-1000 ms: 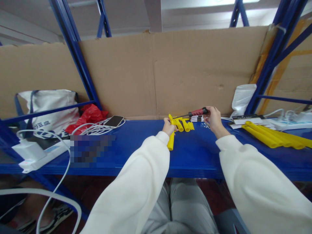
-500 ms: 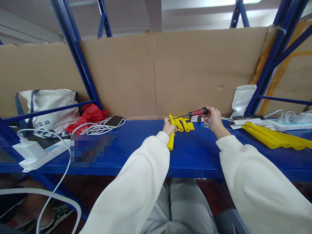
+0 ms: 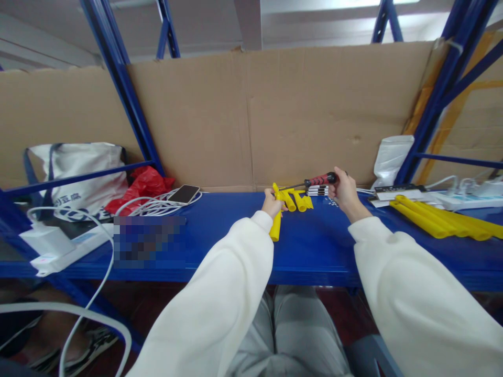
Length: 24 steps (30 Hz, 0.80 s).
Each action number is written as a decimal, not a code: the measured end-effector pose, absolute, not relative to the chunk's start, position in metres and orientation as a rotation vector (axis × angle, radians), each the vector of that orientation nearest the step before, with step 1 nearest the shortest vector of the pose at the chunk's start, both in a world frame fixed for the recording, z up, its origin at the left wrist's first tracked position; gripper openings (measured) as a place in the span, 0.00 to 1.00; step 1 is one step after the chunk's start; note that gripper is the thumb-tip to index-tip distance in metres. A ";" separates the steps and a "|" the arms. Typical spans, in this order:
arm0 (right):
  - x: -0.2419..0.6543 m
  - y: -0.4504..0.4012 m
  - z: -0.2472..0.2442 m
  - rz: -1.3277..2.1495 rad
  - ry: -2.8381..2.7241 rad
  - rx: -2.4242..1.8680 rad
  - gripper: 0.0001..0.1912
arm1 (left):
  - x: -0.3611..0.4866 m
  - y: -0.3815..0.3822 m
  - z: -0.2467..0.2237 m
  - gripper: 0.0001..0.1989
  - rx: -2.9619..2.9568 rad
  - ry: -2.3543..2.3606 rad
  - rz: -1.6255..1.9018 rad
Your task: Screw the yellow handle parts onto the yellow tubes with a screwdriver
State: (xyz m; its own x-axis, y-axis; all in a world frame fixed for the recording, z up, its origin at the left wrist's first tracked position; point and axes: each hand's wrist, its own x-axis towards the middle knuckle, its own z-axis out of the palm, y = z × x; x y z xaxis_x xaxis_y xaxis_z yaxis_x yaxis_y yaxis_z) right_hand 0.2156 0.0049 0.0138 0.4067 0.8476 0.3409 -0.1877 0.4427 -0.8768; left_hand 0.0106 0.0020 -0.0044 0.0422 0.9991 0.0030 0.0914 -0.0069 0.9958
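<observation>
Left fingers (image 3: 268, 196) gripping yellow tube (image 3: 276, 228), right fingers (image 3: 339, 175) holding screwdriver (image 3: 319, 180), yellow fittings (image 3: 299, 202) close beside.

Overhead glare, dim floor (image 3: 346, 306) below

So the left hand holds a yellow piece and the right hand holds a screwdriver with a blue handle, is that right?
Not quite: the head view shows the screwdriver has a red and black handle, not blue. The right hand does hold it, and the left hand a yellow piece.
</observation>
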 end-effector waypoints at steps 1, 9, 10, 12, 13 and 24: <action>0.216 0.004 0.013 0.765 -0.911 -0.878 0.22 | 0.011 0.001 -0.004 0.22 1.301 1.245 1.136; 0.215 0.007 0.014 0.747 -0.889 -0.854 0.21 | 0.012 -0.001 -0.002 0.22 1.289 1.243 1.135; 0.215 0.006 0.014 0.747 -0.881 -0.867 0.21 | 0.012 -0.001 -0.002 0.22 1.288 1.244 1.135; 0.213 0.002 0.015 0.748 -0.853 -0.902 0.22 | 0.012 -0.001 -0.002 0.22 1.287 1.242 1.136; 0.212 0.001 0.016 0.750 -0.837 -0.915 0.23 | 0.012 0.000 -0.002 0.22 1.288 1.238 1.137; 0.218 0.009 0.017 0.735 -0.750 -0.867 0.13 | 0.013 0.005 -0.006 0.25 1.293 1.188 1.154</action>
